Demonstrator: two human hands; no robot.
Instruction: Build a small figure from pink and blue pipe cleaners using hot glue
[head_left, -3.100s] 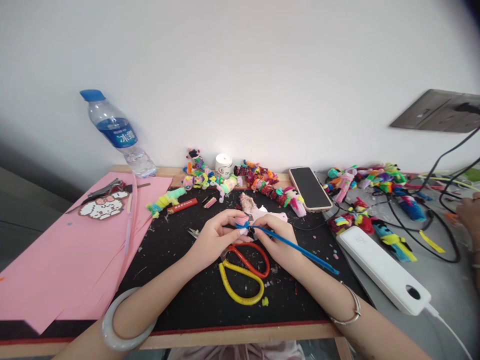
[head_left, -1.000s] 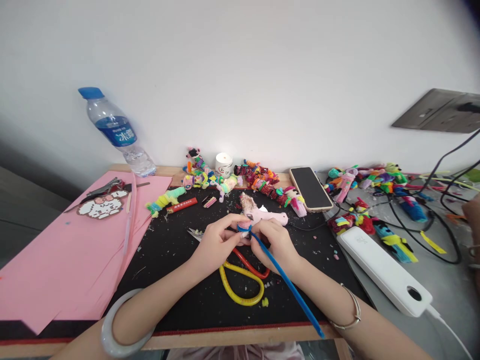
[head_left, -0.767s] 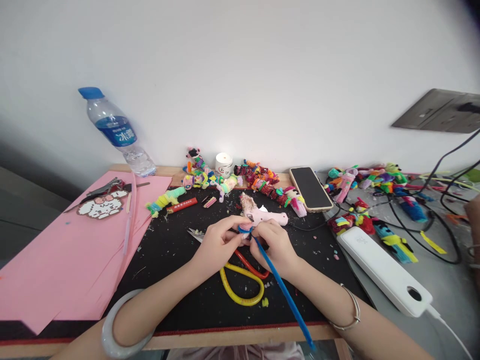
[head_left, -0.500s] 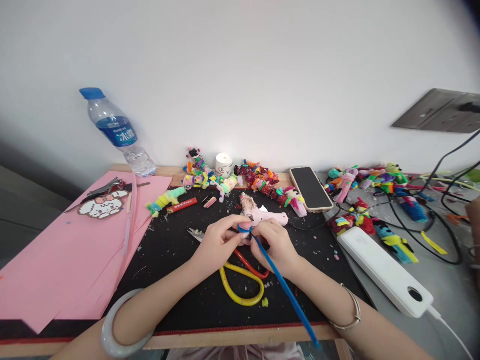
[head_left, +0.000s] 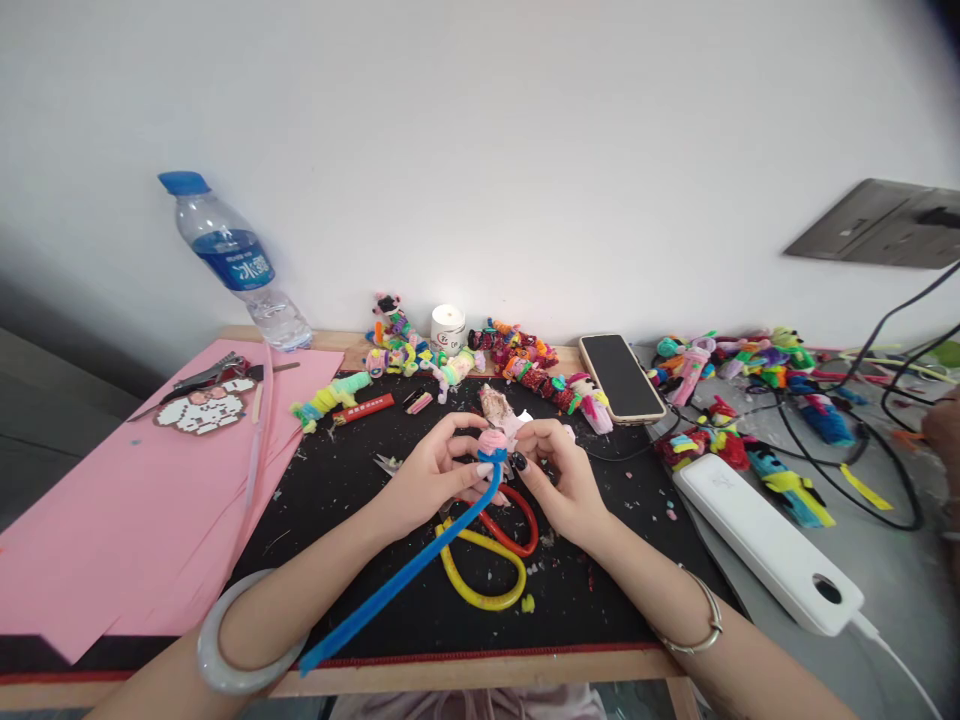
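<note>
A small pink pipe-cleaner piece (head_left: 493,440) with blue wound round its lower part is pinched in the fingers of my left hand (head_left: 442,468). From it a long blue pipe cleaner (head_left: 405,585) trails down toward the table's front edge at the left. My right hand (head_left: 559,478) is just right of the piece, thumb and fingers apart; whether a fingertip touches it is unclear. Beneath the hands lie scissors (head_left: 480,600) with one yellow and one red handle, blades partly covered. A pale pink glue gun (head_left: 501,408) lies behind, mostly hidden by my hands.
Pink paper sheets (head_left: 150,500) lie left, below a leaning water bottle (head_left: 240,265). Several pipe-cleaner figures (head_left: 420,355) stand along the wall near a white jar (head_left: 448,328) and a phone (head_left: 622,378). Right are a white power bank (head_left: 769,540), black cables (head_left: 911,500) and another person's hand (head_left: 943,435).
The blue pipe cleaner's free end has swung from the lower right to the lower left. My right hand has let go of the strand and its fingers have spread.
</note>
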